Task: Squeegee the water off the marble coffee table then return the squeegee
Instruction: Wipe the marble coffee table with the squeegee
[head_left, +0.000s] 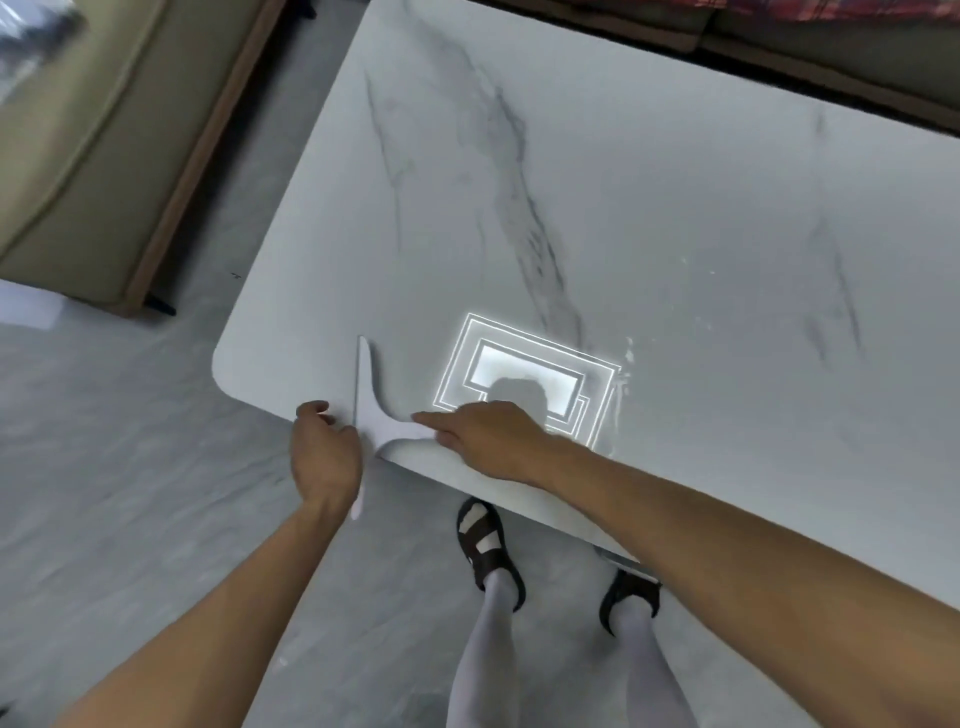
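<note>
Near corner of the tabletop (675, 234). My left hand (324, 452) hangs just left of the squeegee (379, 415), fingers loosely curled, gripping nothing I can see. My right hand (488, 441) lies on the handle, index finger stretched along it; whether the others curl round it I cannot tell. The blade's long axis runs near to far, its near end overhanging the edge. The handle points right, under the right hand. Water streaks (626, 364) lie farther right. No legible writing.
</note>
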